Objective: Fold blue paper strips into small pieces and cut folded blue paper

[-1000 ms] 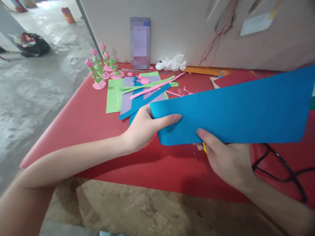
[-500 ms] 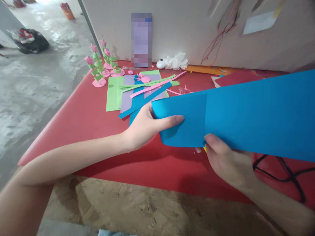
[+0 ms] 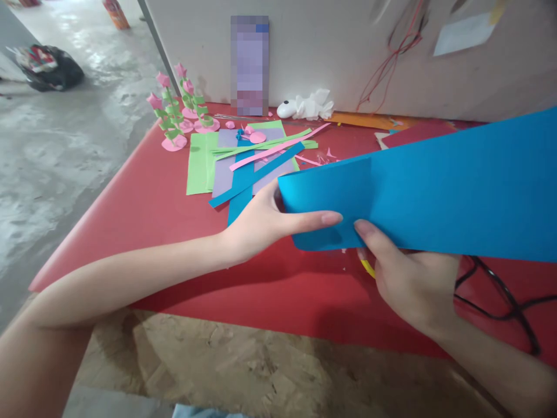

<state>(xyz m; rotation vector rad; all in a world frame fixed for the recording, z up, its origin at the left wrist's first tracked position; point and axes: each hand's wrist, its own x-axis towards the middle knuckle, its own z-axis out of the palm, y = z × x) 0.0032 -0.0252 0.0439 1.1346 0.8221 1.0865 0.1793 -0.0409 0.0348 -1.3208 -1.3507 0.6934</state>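
Note:
A large sheet of blue paper is held up above the red table, its left end bent over on itself in a loose fold. My left hand grips that folded end, thumb across the front and fingers hidden behind. With the thumb on its front near the lower edge of the flap, my right hand pinches the sheet from below. Beneath my right hand a bit of a yellow curved object shows, mostly hidden. Beyond my left hand lie a blue paper strip, a pink strip and green strips.
Paper flowers on pink bases stand at the table's far left corner. Green paper and lilac paper lie under the strips. A white object with crumpled tissue rests by the wall. Black cable lies at right on the red table.
My left thumb and the folded end have shifted right. My right thumb has moved up and left onto the flap. The sheet's lower edge sits higher, and more of the yellow object shows.

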